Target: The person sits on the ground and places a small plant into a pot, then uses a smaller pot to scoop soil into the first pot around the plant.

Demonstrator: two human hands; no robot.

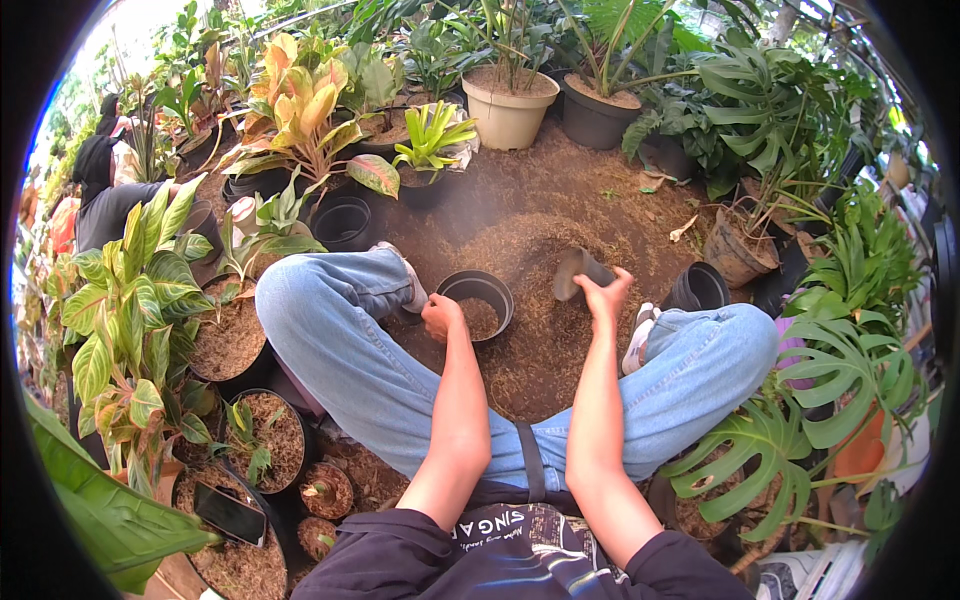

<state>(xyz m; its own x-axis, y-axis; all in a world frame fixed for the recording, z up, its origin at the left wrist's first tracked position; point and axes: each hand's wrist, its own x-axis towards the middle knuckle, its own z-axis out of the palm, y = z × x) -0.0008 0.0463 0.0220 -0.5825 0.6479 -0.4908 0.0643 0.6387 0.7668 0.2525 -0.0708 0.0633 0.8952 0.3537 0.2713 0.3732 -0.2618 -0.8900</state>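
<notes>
A black plastic plant pot (495, 283) stands on the ground between my legs, with some loose brown potting mix (480, 319) inside it. My left hand (444, 317) grips the pot's left rim, its fingers curled and partly hidden from above. To the right, my right hand (606, 291) holds a small dark pot-like cup (576, 271) tilted on its side, thumb and fingers around its near end. The cup is just over a spread heap of the same loose mix (540, 352). What the cup contains cannot be seen.
Potted plants ring the spot, including a cream pot (510, 112) at the back and a yellow-orange aglaonema (307, 105). Empty black pots (341, 223) and stacked pots (697, 287) stand beside my feet. A smartphone (229, 514) lies on a filled pot. Another person (112, 202) sits far left.
</notes>
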